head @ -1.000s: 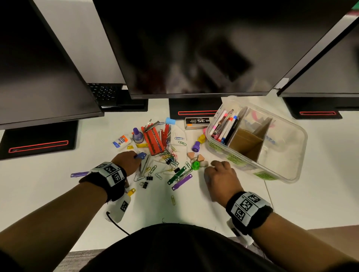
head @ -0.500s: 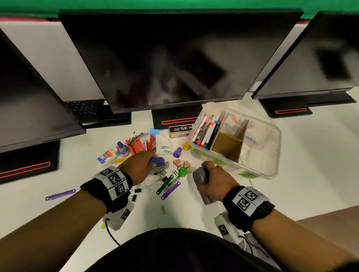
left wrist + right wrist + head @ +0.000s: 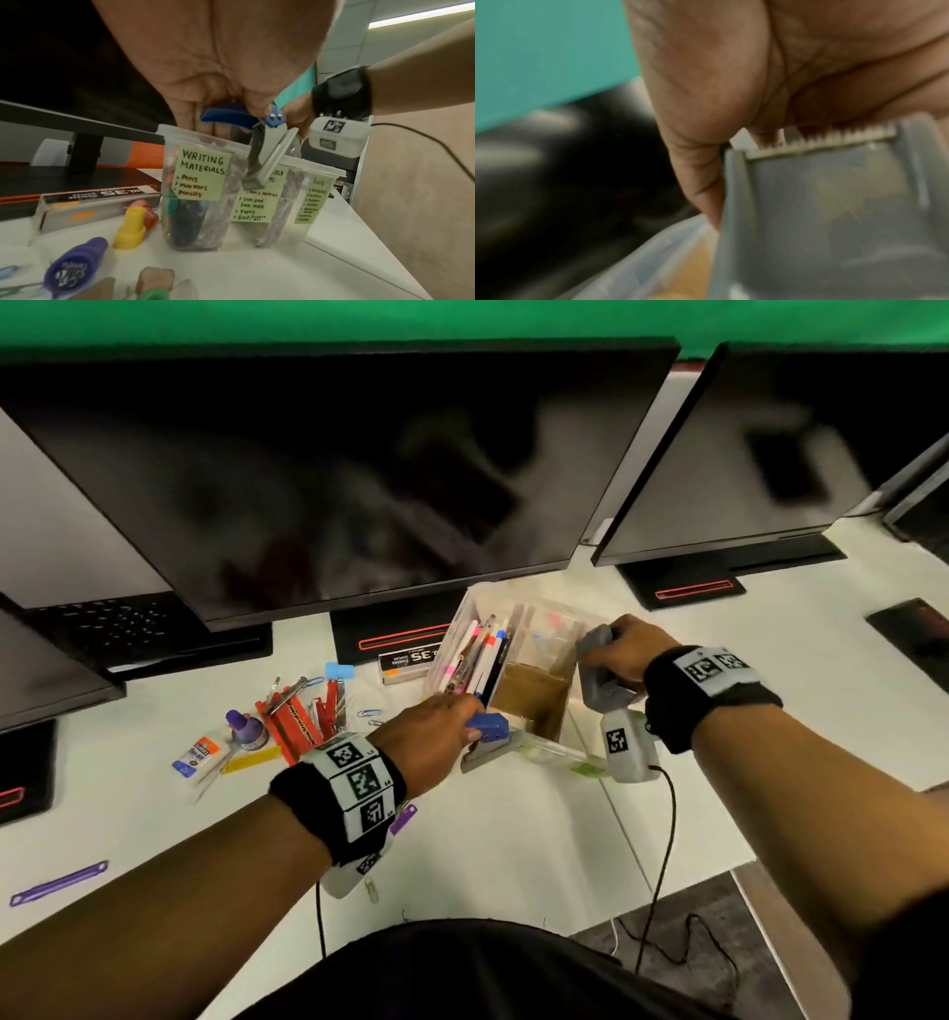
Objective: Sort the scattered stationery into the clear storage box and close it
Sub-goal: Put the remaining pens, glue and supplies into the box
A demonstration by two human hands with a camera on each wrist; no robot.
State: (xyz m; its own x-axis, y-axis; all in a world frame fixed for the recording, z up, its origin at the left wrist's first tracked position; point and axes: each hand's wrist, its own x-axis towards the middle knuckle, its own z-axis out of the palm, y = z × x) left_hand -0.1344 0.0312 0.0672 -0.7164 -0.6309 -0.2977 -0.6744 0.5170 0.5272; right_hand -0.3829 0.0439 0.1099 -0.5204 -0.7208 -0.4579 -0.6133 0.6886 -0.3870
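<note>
The clear storage box (image 3: 482,600) stands open under the middle monitor, with pens (image 3: 480,654) in its left compartment and a cardboard divider (image 3: 534,690) in the middle. My left hand (image 3: 462,719) grips a blue and silver stapler (image 3: 488,729) at the box's front wall; the left wrist view shows the stapler (image 3: 268,146) hanging tilted in front of the labelled wall (image 3: 203,172). My right hand (image 3: 613,636) holds a grey tape dispenser (image 3: 598,683) over the box's right compartment. Its toothed edge (image 3: 821,140) shows close up above the box rim (image 3: 654,243).
Loose stationery lies left of the box: a staples box (image 3: 411,660), red clips (image 3: 295,716), a purple ink bottle (image 3: 246,729), a glue bottle (image 3: 197,755), a purple fastener (image 3: 59,883). Dark monitors (image 3: 334,480) overhang the back. The table's front edge (image 3: 667,886) runs close by on the right.
My right hand picked up the grey dispenser and carried it up over the box. My left hand lifted the blue stapler from the pile and moved it right to the box front.
</note>
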